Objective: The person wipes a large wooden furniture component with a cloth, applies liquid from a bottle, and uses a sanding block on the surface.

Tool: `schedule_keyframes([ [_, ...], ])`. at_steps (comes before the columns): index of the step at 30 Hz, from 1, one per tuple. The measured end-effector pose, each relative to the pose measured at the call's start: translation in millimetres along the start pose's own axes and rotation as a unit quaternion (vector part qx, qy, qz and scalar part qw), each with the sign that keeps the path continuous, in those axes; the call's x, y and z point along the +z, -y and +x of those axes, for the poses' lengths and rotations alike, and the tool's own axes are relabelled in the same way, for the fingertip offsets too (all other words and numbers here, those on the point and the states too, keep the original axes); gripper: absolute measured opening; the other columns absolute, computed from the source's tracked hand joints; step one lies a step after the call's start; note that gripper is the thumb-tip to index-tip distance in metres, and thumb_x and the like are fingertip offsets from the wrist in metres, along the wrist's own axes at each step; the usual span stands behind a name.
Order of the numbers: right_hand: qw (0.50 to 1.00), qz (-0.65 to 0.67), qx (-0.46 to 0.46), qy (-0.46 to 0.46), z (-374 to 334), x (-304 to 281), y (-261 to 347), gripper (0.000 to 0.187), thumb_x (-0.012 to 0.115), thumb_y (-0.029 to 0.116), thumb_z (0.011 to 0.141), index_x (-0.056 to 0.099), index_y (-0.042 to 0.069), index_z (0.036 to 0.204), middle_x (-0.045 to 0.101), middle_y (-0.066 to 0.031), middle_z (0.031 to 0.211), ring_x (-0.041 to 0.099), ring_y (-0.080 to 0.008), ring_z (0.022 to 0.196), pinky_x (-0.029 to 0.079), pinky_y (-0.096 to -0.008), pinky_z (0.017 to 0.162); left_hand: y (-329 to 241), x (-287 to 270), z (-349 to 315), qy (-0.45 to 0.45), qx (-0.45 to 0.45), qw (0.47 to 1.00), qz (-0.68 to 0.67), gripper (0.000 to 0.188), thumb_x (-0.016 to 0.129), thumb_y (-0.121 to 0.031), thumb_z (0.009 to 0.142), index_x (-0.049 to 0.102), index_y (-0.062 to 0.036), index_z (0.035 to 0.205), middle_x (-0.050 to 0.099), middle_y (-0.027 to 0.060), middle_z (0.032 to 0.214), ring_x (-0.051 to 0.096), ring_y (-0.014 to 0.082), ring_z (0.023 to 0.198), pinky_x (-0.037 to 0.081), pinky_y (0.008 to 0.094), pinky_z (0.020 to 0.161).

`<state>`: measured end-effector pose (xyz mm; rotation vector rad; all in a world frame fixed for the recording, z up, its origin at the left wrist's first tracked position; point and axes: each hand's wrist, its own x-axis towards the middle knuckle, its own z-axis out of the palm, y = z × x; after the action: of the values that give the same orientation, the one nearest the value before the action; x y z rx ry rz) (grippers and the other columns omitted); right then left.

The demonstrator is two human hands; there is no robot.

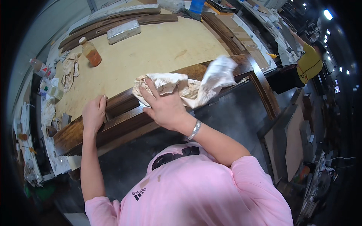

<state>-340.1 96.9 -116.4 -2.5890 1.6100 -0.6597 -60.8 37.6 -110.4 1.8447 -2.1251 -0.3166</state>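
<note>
A long dark-brown stained wooden moulding [126, 121], with a channel along it, lies along the near edge of the table. My left hand [93, 115] is closed round its left part, the thumb resting near the top edge. Further right, my right hand [168, 108] presses a stained white rag [171, 80] down on the moulding, fingers spread over the cloth. The rag's loose end [218, 75] trails to the right over the wood and is blurred. The wood directly beneath the rag is hidden.
On the pale tabletop [162, 49] stand a bottle of orange-brown liquid [91, 53] and a wrapped block [123, 31]. Dark wooden strips [124, 22] lie at the back. More bottles [41, 68] and rags line the left side. A person in yellow [310, 64] is at the right.
</note>
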Motion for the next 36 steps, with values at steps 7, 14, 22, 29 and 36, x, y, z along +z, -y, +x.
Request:
schedule_keyframes([
  [7, 0.968, -0.083, 0.189, -0.142, -49.9, -37.8, -198.6, 0.047, 0.049, 0.013, 0.093, 0.051, 0.007, 0.14, 0.054, -0.0208, 0.14, 0.062, -0.0396, 0.105, 0.047, -0.0547, 0.084, -7.5, -3.7, 0.2, 0.002, -0.004, 1.0, -0.018, 0.038, 0.044, -0.033, 0.102, 0.066, -0.0039, 0.093, 0.06, 0.0235, 0.077, 0.061, 0.0427, 0.077, 0.044, 0.0496, 0.068],
  [14, 0.998, -0.026, -0.01, -0.059, -9.4, -3.1, -39.2, 0.05, 0.056, 0.011, 0.085, 0.055, -0.001, 0.133, 0.052, -0.0239, 0.138, 0.046, -0.039, 0.133, 0.026, -0.0541, 0.116, 8.3, 2.7, -2.6, -0.017, 0.02, 1.0, -0.012, 0.039, 0.044, -0.033, 0.103, 0.066, -0.0029, 0.093, 0.059, 0.0223, 0.075, 0.06, 0.0421, 0.075, 0.044, 0.0486, 0.067],
  [22, 0.94, -0.205, 0.257, -0.097, -54.9, -86.7, -275.5, 0.038, 0.052, 0.009, 0.089, 0.055, 0.001, 0.126, 0.061, -0.0228, 0.113, 0.057, -0.0378, 0.105, 0.042, -0.0526, 0.092, -6.3, -1.3, 4.3, 0.011, 0.009, 1.0, -0.027, 0.036, 0.044, -0.031, 0.103, 0.067, -0.0038, 0.095, 0.057, 0.0203, 0.072, 0.059, 0.0375, 0.07, 0.044, 0.0441, 0.065],
  [29, 0.991, -0.061, 0.096, -0.077, -40.6, -45.9, -177.2, 0.042, 0.047, 0.015, 0.094, 0.055, 0.003, 0.133, 0.056, -0.0229, 0.136, 0.052, -0.0417, 0.123, 0.037, -0.0503, 0.108, 14.2, -2.6, -4.9, 0.0, -0.003, 1.0, -0.029, 0.035, 0.045, -0.029, 0.103, 0.069, -0.0039, 0.099, 0.06, 0.0192, 0.074, 0.061, 0.0352, 0.072, 0.046, 0.0419, 0.067],
  [36, 0.833, -0.035, 0.473, -0.285, -91.3, -136.6, -322.5, 0.022, 0.069, 0.016, 0.083, 0.075, -0.001, 0.097, 0.073, -0.0216, 0.09, 0.071, -0.0361, 0.088, 0.053, -0.0434, 0.08, 5.7, 2.4, 4.9, 0.018, -0.014, 0.999, -0.043, 0.036, 0.046, -0.029, 0.103, 0.07, -0.0031, 0.104, 0.062, 0.018, 0.074, 0.062, 0.03, 0.071, 0.047, 0.0393, 0.068],
])
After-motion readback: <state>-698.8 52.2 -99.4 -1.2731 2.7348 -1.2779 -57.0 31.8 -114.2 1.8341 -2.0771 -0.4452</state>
